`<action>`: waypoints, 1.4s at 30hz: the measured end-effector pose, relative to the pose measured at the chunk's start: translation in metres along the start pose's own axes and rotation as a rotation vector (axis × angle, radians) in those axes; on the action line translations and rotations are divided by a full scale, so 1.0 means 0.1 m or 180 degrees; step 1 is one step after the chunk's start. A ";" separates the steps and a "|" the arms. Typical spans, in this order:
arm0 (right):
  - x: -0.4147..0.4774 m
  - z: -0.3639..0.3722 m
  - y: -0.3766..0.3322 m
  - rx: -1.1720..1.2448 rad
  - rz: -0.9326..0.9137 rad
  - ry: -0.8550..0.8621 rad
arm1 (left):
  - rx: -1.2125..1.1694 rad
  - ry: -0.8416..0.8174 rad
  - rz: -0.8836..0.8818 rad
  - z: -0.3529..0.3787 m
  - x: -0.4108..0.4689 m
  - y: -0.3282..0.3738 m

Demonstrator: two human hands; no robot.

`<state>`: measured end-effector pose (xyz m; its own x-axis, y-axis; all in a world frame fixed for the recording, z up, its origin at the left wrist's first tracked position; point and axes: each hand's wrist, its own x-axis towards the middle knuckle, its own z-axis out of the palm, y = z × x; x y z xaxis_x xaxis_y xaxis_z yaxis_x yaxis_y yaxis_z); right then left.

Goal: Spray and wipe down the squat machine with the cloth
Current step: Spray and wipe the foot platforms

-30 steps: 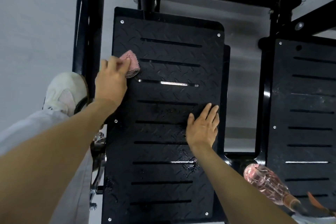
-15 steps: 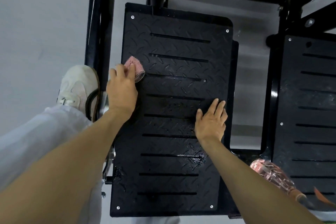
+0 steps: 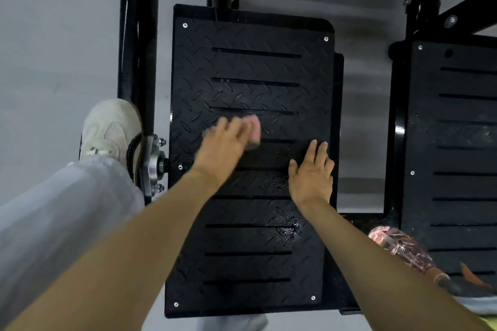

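Observation:
The squat machine's black foot plate [image 3: 250,67], ribbed with several slots, fills the middle of the head view. My left hand [image 3: 226,148], blurred by motion, presses a pink cloth [image 3: 255,129] onto the plate's middle; most of the cloth is hidden under the fingers. My right hand [image 3: 312,172] lies flat on the plate near its right edge, fingers straight. Wet streaks [image 3: 289,228] shine on the plate below my right hand. A clear pink spray bottle [image 3: 400,250] lies at the lower right, between the two plates.
A second black foot plate [image 3: 457,142] stands at the right. The black frame posts [image 3: 129,35] run along the left and top. My leg in grey trousers and a pale shoe [image 3: 110,129] sit left of the frame, on the grey floor [image 3: 53,35].
My left hand has swept the cloth rightward from the plate's left edge to its middle. My right hand has stayed flat near the right edge. The camera has shifted slightly.

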<state>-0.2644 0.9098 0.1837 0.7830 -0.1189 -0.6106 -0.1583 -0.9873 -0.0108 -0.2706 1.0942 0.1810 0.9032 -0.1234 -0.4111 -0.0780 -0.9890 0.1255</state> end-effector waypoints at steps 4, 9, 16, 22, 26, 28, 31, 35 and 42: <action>0.00 0.00 0.02 0.0112 0.0007 0.0008 | -0.0627 0.0380 -0.1109 -0.04 0.11 0.00; -0.01 -0.01 0.03 0.0217 0.0024 -0.0016 | -0.0025 -0.0081 0.0591 0.00 0.05 0.56; -0.11 0.03 0.10 0.0180 0.0326 0.0033 | 0.0956 -0.0048 0.1246 -0.09 0.47 0.46; -0.24 0.09 0.17 0.0405 0.0303 -0.0042 | 0.0075 0.0103 -0.0044 -0.18 0.52 0.80; -0.36 0.14 0.27 0.0501 0.0399 -0.0082 | 0.0742 -0.0072 0.2155 0.01 0.42 1.07; -0.42 0.18 0.31 0.0440 0.0431 -0.0100 | 0.1316 0.0114 0.2846 0.02 0.56 1.00; -0.49 0.23 0.30 0.0415 0.0427 -0.0161 | 0.1954 0.0353 0.2554 -0.15 0.88 0.81; -0.50 0.27 0.25 0.0541 0.0399 -0.0152 | 0.1281 0.0270 0.0849 -0.41 1.11 0.75; -0.47 0.26 0.32 0.0624 0.0594 -0.0045 | 0.0669 0.0031 0.1822 -0.03 0.57 1.23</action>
<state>-0.3219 0.8865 0.1916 0.7210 -0.2942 -0.6273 -0.4138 -0.9090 -0.0493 -0.2271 0.9658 0.1756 0.6970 -0.6404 -0.3226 -0.6330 -0.7609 0.1428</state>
